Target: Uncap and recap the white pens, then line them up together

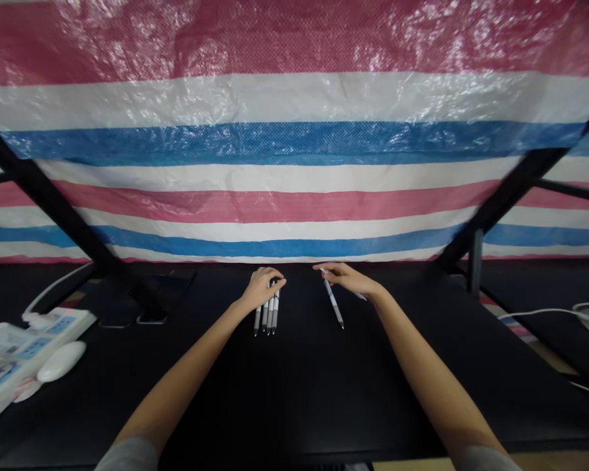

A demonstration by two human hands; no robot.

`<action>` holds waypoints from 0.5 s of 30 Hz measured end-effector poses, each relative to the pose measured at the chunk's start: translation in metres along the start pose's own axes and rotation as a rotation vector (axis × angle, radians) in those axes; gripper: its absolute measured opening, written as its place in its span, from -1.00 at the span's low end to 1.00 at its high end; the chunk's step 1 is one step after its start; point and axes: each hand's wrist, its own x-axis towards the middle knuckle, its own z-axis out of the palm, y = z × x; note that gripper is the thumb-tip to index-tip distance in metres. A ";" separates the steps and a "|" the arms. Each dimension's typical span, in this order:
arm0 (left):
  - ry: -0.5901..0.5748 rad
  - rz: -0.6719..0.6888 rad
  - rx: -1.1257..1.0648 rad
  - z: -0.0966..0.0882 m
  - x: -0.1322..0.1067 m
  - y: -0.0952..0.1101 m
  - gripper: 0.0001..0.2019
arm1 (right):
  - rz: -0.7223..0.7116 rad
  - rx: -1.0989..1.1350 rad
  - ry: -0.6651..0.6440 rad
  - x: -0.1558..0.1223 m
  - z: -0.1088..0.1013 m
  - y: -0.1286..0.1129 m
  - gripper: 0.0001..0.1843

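Note:
Several white-and-grey pens lie side by side on the black tabletop, their tips toward me. My left hand is bent over their far ends, thumb and fingers curled around the row. To the right, my right hand pinches the far end of a single pen, which slants with its tip toward me. Part of another pen shows below the right palm, the rest hidden by the hand; whether it is held I cannot tell.
A white power strip with plugs stands at the left, and a white computer mouse lies beside it. Black metal legs rise on both sides. A striped plastic sheet hangs behind the table. White cables run at the right.

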 end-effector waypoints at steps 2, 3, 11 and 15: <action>-0.002 0.030 -0.036 -0.010 0.002 0.007 -0.81 | -0.005 -0.040 -0.080 0.001 0.003 -0.001 -0.54; -0.022 0.051 -0.072 -0.014 0.003 0.013 -0.80 | -0.007 -0.042 -0.122 0.001 0.005 -0.002 -0.52; -0.269 0.210 -0.103 -0.025 0.000 0.058 -0.80 | -0.035 0.064 -0.353 0.005 0.031 -0.009 -0.37; -0.287 0.217 -0.089 -0.025 -0.001 0.064 -0.84 | -0.055 0.081 -0.353 0.004 0.036 -0.013 -0.36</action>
